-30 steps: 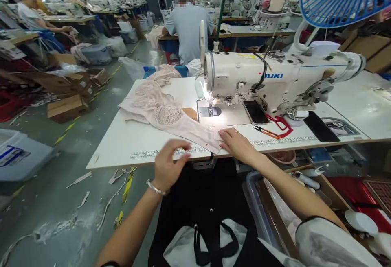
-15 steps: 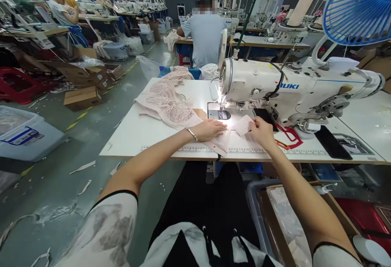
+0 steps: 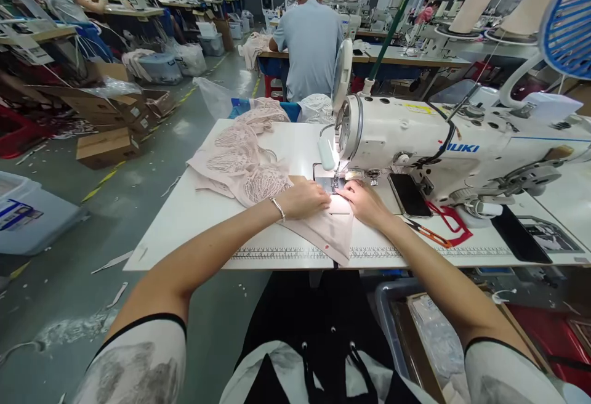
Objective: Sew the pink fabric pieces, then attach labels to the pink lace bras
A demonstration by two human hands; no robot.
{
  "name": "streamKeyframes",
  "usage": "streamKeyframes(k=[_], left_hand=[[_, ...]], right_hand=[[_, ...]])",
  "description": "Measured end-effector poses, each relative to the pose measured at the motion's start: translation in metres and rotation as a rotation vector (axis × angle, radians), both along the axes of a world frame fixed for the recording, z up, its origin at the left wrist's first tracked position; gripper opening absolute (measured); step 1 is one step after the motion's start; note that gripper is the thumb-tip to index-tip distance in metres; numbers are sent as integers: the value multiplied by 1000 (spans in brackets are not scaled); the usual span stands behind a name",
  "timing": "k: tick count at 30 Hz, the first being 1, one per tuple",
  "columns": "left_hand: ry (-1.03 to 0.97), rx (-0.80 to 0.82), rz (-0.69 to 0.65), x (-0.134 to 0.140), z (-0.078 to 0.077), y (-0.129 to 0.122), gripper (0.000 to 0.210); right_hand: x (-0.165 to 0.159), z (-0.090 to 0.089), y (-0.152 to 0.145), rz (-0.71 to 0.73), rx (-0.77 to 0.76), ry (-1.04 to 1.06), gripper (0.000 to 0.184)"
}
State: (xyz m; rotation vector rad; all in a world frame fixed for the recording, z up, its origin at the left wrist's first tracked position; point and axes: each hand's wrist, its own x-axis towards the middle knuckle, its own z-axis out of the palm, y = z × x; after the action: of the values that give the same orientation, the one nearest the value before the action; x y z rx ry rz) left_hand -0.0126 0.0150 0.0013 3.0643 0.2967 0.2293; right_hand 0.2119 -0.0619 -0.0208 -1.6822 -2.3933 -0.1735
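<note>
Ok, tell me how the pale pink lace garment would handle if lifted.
The pale pink lace garment would likely droop, as it lies in loose folds on the table. It is probably light, since its cloth looks thin and lacy. Pulling it may meet drag where the left hand rests.

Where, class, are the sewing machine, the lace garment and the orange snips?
Sewing machine [image 3: 489,128]: head view, on its white body.
Lace garment [image 3: 263,182]: head view, on a patterned lace panel.
Orange snips [image 3: 433,236]: head view, on the handle.
</note>
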Motion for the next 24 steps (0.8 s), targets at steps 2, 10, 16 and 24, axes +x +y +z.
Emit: streamKeyframes(k=[2, 10, 16, 24], left_hand=[[38, 73, 62, 0, 0, 14, 30], [55, 228, 387, 21, 0, 40, 36], [27, 30, 208, 17, -1, 24, 35], [-31, 120, 42, 6, -11, 13, 30]], right_hand=[[1, -2, 0, -13, -1, 27, 36], [12, 3, -18, -154, 86, 138, 38], [13, 6, -42, -78, 173, 225, 30], [3, 2, -28, -45, 143, 183, 33]])
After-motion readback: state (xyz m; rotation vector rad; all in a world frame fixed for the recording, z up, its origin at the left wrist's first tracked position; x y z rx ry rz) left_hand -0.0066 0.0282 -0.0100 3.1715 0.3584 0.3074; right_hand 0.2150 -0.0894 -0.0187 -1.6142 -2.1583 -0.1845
